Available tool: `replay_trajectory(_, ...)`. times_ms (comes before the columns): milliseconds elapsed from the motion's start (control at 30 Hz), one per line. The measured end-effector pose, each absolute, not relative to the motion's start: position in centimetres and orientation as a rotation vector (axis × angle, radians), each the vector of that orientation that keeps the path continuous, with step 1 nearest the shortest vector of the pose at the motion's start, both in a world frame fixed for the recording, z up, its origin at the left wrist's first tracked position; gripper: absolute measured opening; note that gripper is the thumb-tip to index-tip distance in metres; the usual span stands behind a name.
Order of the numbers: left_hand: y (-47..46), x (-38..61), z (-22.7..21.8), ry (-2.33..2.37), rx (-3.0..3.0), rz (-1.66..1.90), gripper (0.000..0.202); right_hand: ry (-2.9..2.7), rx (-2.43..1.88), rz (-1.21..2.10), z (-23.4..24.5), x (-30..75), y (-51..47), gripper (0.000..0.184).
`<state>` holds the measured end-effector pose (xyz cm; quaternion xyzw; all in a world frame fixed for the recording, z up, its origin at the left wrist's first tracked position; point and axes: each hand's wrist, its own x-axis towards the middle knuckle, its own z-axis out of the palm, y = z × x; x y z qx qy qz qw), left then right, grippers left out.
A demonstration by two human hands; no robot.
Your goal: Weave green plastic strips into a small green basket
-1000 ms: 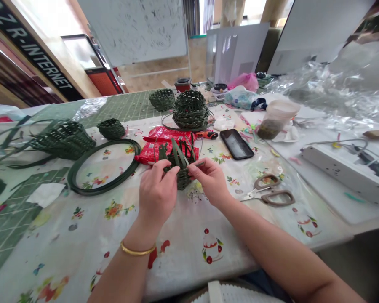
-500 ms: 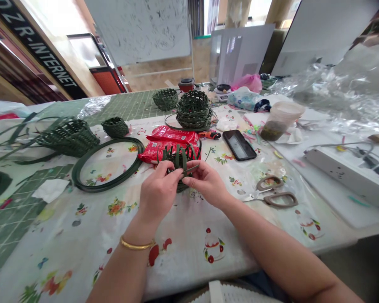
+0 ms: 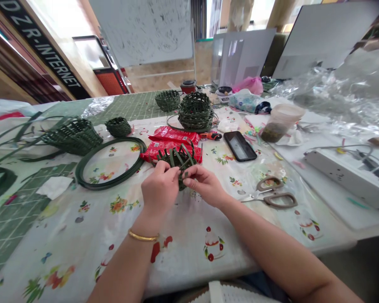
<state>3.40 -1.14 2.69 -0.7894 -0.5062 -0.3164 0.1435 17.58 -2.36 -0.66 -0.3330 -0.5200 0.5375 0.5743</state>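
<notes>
A small dark green woven basket (image 3: 180,166) sits between my hands, with loose strip ends fanning upward from its unfinished rim. My left hand (image 3: 160,188) grips its near side, and a gold bangle (image 3: 143,236) circles that wrist. My right hand (image 3: 204,185) pinches a thin green strip (image 3: 185,167) at the weave. Red foil packets (image 3: 173,145) lie just behind the basket. The lower body of the basket is partly hidden by my fingers.
Several woven green baskets (image 3: 196,112) and a green hoop (image 3: 110,163) lie on the floral tablecloth (image 3: 120,219). To the right are a phone (image 3: 240,146), scissors (image 3: 268,194), a plastic cup (image 3: 281,122) and a power strip (image 3: 344,174).
My hands have drawn closer together around the basket, and the strip ends now lean over more. The whole view has shifted slightly as my head moved.
</notes>
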Motion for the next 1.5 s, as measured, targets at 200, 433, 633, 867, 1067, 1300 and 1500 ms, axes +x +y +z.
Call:
replay_trajectory(200,-0.9,2.7,3.2,-1.286,-2.402,-0.596,0.017,-1.338,-1.165,0.757,-0.9,18.2,-1.9,0.017)
replay_trajectory(433,0.2,0.7,3.2,-1.003,-2.654,-0.862,0.018,-1.596,-1.462,0.585,0.1,19.8,-1.7,0.008)
replay_trajectory(633,0.6,-0.6,3.3,-0.856,-2.632,-1.192,0.031,-1.458,-1.491,0.969,-0.1,19.9,-1.6,0.020)
replay_trajectory(867,-1.1,0.0,4.3,-0.882,-2.454,-1.412,0.024,-1.310,-1.476,1.047,0.1,19.7,-1.6,0.023)
replay_trajectory(1067,-2.4,3.0,3.2,-1.223,-2.636,-0.464,0.029,-1.355,-1.519,0.973,0.1,19.2,-1.8,0.023)
replay_trajectory(1300,-2.3,3.3,2.8,-1.378,-2.543,-0.555,0.021,-1.424,-1.573,0.908,0.6,19.2,-2.3,0.021)
replay_trajectory(1500,-2.0,2.2,4.0,-1.537,-2.532,-0.870,0.020,-1.459,-1.559,0.853,0.7,19.5,-2.4,0.019)
